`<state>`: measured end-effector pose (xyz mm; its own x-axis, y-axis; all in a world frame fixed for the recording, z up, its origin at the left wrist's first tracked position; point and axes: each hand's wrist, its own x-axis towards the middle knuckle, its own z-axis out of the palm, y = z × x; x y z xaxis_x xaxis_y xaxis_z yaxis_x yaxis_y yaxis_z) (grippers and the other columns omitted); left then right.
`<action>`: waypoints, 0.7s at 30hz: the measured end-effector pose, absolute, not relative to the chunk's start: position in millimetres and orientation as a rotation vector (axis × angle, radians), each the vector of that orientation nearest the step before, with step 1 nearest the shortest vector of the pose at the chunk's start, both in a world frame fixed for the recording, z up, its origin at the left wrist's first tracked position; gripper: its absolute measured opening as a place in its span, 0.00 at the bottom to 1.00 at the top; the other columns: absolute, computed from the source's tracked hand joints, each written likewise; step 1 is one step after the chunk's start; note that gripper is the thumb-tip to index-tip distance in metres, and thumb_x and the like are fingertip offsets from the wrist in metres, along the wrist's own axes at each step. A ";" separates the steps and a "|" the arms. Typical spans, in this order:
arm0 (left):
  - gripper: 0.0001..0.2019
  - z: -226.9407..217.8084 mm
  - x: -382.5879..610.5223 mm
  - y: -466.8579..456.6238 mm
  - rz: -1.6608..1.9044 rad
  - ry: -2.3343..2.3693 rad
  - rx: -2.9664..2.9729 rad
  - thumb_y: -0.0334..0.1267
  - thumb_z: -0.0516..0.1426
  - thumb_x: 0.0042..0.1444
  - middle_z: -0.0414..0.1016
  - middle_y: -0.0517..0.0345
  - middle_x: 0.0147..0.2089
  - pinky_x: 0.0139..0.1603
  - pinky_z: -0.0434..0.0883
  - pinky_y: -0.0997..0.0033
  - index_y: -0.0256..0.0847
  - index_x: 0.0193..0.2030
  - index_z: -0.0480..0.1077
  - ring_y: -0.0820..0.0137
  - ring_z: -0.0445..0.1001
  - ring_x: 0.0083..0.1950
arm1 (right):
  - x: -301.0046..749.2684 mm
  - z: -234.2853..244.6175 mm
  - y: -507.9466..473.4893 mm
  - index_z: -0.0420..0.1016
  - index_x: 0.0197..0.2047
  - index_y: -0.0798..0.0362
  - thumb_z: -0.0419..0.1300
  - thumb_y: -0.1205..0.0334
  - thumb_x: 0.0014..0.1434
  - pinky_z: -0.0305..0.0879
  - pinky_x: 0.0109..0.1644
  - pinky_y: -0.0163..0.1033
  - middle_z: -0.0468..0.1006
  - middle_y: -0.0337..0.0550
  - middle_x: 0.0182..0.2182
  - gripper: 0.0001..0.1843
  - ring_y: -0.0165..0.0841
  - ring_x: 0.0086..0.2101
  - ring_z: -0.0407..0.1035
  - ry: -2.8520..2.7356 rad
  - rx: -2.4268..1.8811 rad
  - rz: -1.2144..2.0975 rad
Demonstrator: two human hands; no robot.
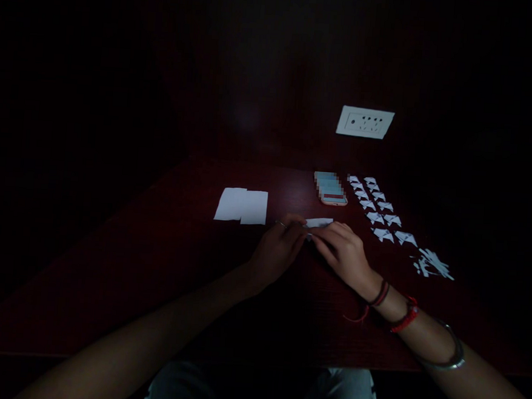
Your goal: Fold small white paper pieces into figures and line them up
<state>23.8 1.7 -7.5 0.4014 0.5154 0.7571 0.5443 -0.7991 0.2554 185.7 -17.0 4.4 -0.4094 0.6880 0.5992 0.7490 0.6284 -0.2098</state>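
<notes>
Both my hands meet over the dark red table point(189, 249), their fingertips pinched together on a piece of white paper point(319, 222). Most of the paper is covered by my fingers; a pale strip of it shows behind them. My left hand point(278, 249) is closed on the paper's left side and wears a ring. My right hand point(347, 251) is closed on its right side, with bracelets around the wrist and forearm. Dim light hides how the paper is folded. Two flat white paper sheets point(254, 208) lie side by side, left of and beyond my hands.
A phone point(333, 189) with a lit screen lies beyond my right hand. Two rows of small folded paper figures point(374, 218) run along the right side. Nearer, thin paper strips point(433, 264) form a loose pile. A white socket plate point(365, 122) is on the back wall.
</notes>
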 end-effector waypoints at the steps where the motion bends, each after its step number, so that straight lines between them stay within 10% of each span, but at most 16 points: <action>1: 0.04 -8.3 23.8 1.7 -1.373 -0.982 -2.603 0.28 0.48 0.54 0.62 0.55 0.40 0.42 0.67 0.71 0.36 0.35 0.62 0.72 0.64 0.41 | 186.0 5.4 -17.1 0.70 0.38 0.54 0.49 0.63 0.56 0.59 0.38 0.39 0.69 0.44 0.29 0.11 0.32 0.32 0.62 -2.207 -1.126 -0.142; 21: 0.03 -6.8 21.9 5.2 -1.501 -1.085 -2.648 0.27 0.53 0.50 0.62 0.59 0.38 0.41 0.65 0.71 0.38 0.31 0.64 0.74 0.64 0.40 | 187.9 11.5 -20.2 0.67 0.36 0.54 0.52 0.65 0.54 0.59 0.36 0.33 0.67 0.41 0.30 0.07 0.29 0.32 0.62 -2.097 -1.117 0.087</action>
